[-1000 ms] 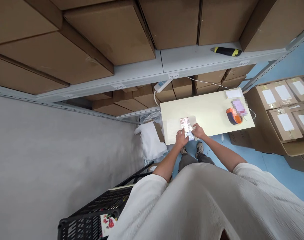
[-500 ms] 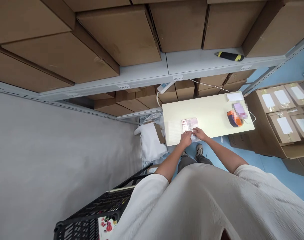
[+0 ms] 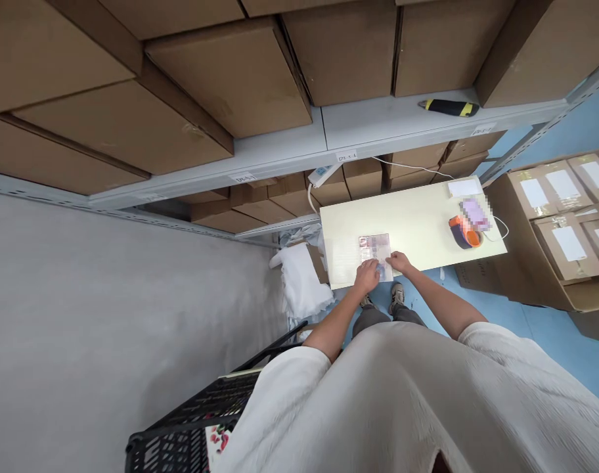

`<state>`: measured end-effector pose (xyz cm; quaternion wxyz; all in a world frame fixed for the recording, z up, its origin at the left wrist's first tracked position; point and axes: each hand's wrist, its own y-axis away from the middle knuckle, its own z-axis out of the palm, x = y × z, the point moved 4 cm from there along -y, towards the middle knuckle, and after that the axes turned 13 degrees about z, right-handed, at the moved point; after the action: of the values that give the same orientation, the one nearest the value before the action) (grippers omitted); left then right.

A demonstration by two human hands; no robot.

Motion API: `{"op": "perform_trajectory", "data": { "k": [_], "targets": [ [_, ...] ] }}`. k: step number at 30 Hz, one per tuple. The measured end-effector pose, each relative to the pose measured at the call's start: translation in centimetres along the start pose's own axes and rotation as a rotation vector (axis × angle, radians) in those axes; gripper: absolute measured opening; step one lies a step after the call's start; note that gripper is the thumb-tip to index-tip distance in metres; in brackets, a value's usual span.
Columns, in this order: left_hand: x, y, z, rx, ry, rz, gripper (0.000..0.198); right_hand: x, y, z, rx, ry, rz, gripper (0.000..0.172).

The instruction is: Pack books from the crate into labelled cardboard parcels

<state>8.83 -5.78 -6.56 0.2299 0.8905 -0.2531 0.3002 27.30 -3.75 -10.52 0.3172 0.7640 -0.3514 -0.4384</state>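
Observation:
A flat, pinkish printed packet (image 3: 374,246) with a clear, shiny plastic look lies on the pale yellow table (image 3: 408,225), close to its front edge. My left hand (image 3: 367,275) is over the packet's lower left part, its fingers closed on it and covering some of the print. At the right side of the packet, my right hand (image 3: 399,262) pinches the edge between thumb and fingers. A small blue patch shows on the packet between the two hands. The print is too small to read.
An orange and dark purple tape dispenser (image 3: 464,233), a blurred lilac item (image 3: 475,213) and a white label stack (image 3: 464,188) sit on the table's right. A utility knife (image 3: 450,108) lies on the shelf above. An open carton (image 3: 540,276) stands right, a black crate (image 3: 181,420) lower left.
My right hand has moved slightly right, away from my left hand, to the packet's right edge. More of the packet's lower part shows. The view has shifted a little.

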Motion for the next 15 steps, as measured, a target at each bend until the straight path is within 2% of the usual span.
{"op": "perform_trajectory", "data": {
  "k": [3, 6, 15],
  "targets": [
    [0.2, -0.6, -0.2, 0.024, 0.019, -0.055, 0.046, -1.1, 0.2, -0.4, -0.001, 0.004, -0.081, 0.020],
    [1.1, -2.4, -0.4, 0.068, 0.090, -0.098, 0.047, -2.1, -0.1, -2.2, 0.034, 0.038, -0.120, 0.016],
    [7.1, -9.7, 0.7, 0.148, 0.503, -0.108, 0.046, -1.6, -0.8, -11.7, 0.166, 0.096, -0.099, 0.015]
  ]
}}
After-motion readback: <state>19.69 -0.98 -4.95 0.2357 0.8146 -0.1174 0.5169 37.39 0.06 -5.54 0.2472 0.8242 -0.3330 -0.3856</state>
